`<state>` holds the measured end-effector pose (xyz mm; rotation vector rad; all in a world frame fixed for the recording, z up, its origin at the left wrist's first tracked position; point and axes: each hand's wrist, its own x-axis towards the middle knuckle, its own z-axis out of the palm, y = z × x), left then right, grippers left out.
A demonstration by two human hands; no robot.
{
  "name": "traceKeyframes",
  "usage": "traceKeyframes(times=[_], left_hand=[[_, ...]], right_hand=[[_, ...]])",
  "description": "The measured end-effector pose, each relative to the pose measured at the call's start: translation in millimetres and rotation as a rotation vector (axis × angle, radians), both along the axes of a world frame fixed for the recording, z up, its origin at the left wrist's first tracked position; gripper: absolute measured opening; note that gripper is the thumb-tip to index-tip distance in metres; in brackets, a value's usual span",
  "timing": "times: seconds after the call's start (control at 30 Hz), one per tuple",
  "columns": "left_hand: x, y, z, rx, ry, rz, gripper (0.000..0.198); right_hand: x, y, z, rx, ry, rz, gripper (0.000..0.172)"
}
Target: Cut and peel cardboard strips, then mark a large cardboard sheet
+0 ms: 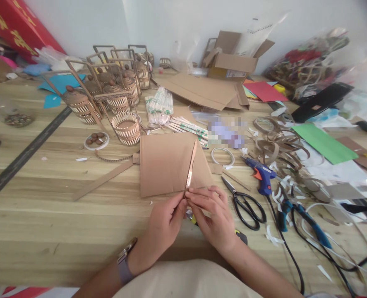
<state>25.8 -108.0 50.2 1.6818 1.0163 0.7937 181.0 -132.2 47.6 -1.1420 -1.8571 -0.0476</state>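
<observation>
My left hand (166, 223) and my right hand (214, 215) meet at the near end of a thin cardboard strip (191, 165). Both pinch it between thumb and fingers. The strip stands on edge and runs away from me over a brown cardboard sheet (164, 163) lying flat on the wooden table (46, 215). A watch sits on my left wrist. Something yellow and black lies partly hidden under my right hand.
Black scissors (247, 205) and a blue glue gun (260, 174) lie right of my hands, with cables and cardboard rings (276, 140) beyond. Several small woven cardboard baskets (109, 93) stand at the back left. Chopstick packets (160, 105) and an open carton (229, 62) sit further back.
</observation>
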Motion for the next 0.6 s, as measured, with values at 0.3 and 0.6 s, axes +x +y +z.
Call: traceKeyframes(times=[0.3,0.6], left_hand=[[2.0,-3.4,1.3,-0.094,-0.001,-0.037,0.03],[-1.9,-4.9,2.4,-0.037,-0.052,-0.072,0.03]], right_hand=[[-1.5,-1.1,1.7,-0.003,0.05,0.03,0.025],[-2.4,-3.6,-5.1,-0.158,0.388,0.075,0.023]])
